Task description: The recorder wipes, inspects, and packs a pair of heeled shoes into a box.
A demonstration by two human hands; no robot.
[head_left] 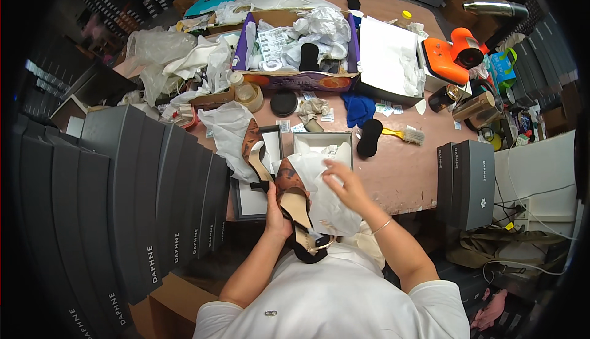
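Gripping with my left hand (278,211), I hold a brown mottled heeled shoe with a tan insole and black strap (297,207), my fingers wrapped round its left side at the middle, so that the toe points away from me and the heel end with the strap hangs just above my white shirt. My right hand (344,185) lies on a sheet of white tissue paper (326,201) that covers the right side of that shoe; the fingers are loosely spread and bent, pressing the paper, pinching nothing that I can make out. Both hands are at the near edge of the reddish-brown worktable (405,173). Just beyond the shoe lies its matching second brown shoe (253,148) on a flat grey box lid (249,201), and beside it stands an open grey shoebox (307,140) with paper inside. A row of closed grey shoeboxes (141,185) stands to my left.
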